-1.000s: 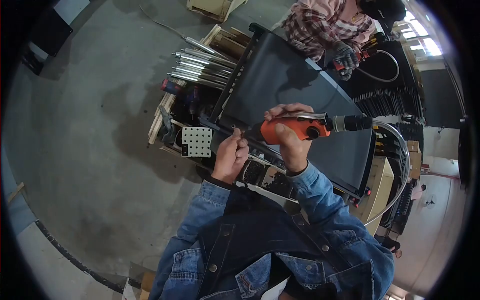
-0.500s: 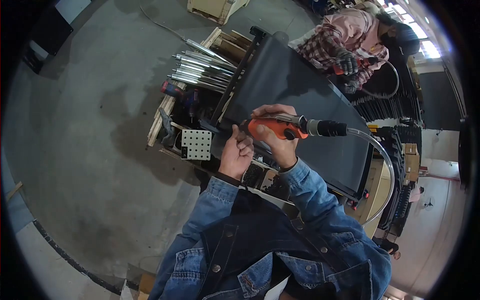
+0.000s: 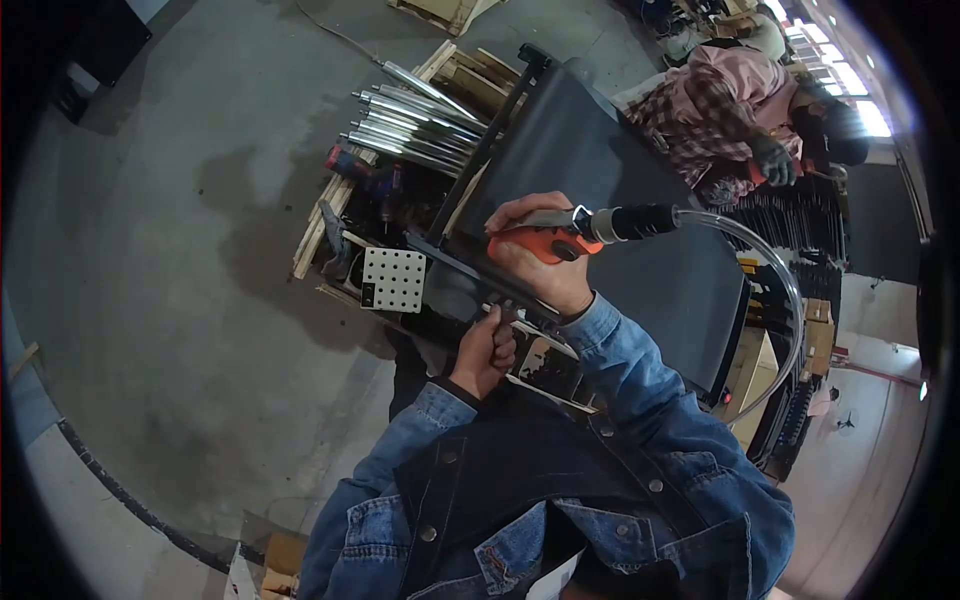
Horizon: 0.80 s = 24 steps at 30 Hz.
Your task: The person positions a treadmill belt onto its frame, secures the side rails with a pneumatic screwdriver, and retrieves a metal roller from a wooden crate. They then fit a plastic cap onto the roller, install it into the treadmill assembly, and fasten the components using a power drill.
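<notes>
My right hand (image 3: 545, 270) is wrapped round an orange air tool (image 3: 535, 243), from which a clear hose (image 3: 770, 255) curves off to the right. The tool is over the near left part of a black belt surface (image 3: 570, 150), its tip hidden. Below and left of it, my left hand (image 3: 487, 350) has its fingers curled at the frame's near edge, beside the parts bins; anything in them is too small to make out. A white perforated block (image 3: 394, 280) lies to the left of that hand.
Metal rollers (image 3: 415, 130) and a red-and-blue drill (image 3: 365, 172) lie at the left on wood. A bin of dark parts (image 3: 547, 368) sits near my body. Across the belt, a co-worker (image 3: 720, 110) in gloves holds a red tool.
My left hand has moved down and right, away from the tool's front, to the bins. The tool has shifted slightly left in view. The co-worker's gloved hand has moved right.
</notes>
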Each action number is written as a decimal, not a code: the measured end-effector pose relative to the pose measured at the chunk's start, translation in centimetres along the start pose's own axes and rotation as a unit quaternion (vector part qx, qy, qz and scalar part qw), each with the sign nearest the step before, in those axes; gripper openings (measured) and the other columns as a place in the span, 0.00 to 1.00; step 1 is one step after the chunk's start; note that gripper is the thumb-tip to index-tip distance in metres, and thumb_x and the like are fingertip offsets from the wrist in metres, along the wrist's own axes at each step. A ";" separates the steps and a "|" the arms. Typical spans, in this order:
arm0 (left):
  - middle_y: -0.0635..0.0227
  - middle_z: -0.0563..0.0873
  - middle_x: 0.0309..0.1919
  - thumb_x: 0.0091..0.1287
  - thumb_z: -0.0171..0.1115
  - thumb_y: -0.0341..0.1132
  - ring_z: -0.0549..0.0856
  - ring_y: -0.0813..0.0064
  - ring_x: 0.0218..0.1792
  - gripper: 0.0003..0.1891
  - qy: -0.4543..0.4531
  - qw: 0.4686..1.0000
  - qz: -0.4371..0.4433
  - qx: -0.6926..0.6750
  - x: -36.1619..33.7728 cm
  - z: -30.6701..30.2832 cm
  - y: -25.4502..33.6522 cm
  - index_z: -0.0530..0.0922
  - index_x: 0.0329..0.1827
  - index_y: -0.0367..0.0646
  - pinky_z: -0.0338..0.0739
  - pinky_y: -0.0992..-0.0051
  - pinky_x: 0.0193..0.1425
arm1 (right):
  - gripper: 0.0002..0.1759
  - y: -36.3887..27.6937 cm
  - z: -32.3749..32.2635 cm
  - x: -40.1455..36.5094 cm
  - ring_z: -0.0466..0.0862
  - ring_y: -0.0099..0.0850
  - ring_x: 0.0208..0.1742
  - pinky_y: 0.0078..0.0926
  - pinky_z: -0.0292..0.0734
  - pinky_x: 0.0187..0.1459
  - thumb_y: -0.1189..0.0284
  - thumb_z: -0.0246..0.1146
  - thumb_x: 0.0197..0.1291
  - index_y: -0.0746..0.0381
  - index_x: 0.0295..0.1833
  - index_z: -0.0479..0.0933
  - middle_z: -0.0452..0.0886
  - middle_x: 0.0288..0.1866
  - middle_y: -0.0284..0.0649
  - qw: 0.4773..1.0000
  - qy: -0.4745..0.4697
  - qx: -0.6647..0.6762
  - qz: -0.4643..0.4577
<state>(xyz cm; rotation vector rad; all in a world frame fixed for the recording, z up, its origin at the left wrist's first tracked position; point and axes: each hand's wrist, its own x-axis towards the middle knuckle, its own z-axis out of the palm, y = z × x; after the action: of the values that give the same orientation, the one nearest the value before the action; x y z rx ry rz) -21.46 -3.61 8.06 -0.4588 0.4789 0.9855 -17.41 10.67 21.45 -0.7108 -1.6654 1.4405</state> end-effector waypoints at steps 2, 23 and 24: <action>0.81 0.63 0.20 0.81 0.51 0.50 0.63 0.85 0.18 0.18 0.028 0.999 0.021 0.038 0.4 -0.4 -0.8 0.78 0.49 0.43 0.53 0.80 0.21 | 0.19 0.4 -0.2 -0.1 0.86 0.29 0.47 0.29 0.84 0.52 0.82 0.71 0.54 0.65 0.51 0.75 0.86 0.46 0.43 1.000 -0.003 -0.008 0.011; 0.68 0.84 0.23 0.71 0.69 0.49 0.79 0.81 0.30 0.25 0.126 0.793 0.435 0.408 5.7 0.8 -1.7 0.84 0.32 0.28 0.74 0.69 0.35 | 0.24 -0.4 4.0 -0.7 0.85 0.27 0.50 0.28 0.81 0.54 0.79 0.76 0.49 0.65 0.54 0.79 0.87 0.50 0.40 0.987 0.147 -0.046 0.036; 0.68 0.84 0.23 0.71 0.69 0.49 0.79 0.81 0.30 0.25 0.121 0.792 0.435 0.410 5.7 0.2 -2.0 0.84 0.32 0.28 0.74 0.69 0.35 | 0.19 -1.4 4.4 -1.5 0.86 0.28 0.50 0.29 0.82 0.55 0.80 0.73 0.51 0.65 0.50 0.80 0.87 0.47 0.39 0.985 0.112 -0.129 0.014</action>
<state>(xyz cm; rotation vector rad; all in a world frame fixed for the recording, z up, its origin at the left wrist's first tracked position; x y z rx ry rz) -17.00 -0.60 5.26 0.5053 1.3537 1.4652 -20.28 6.82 22.41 -1.0060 -1.6845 1.1267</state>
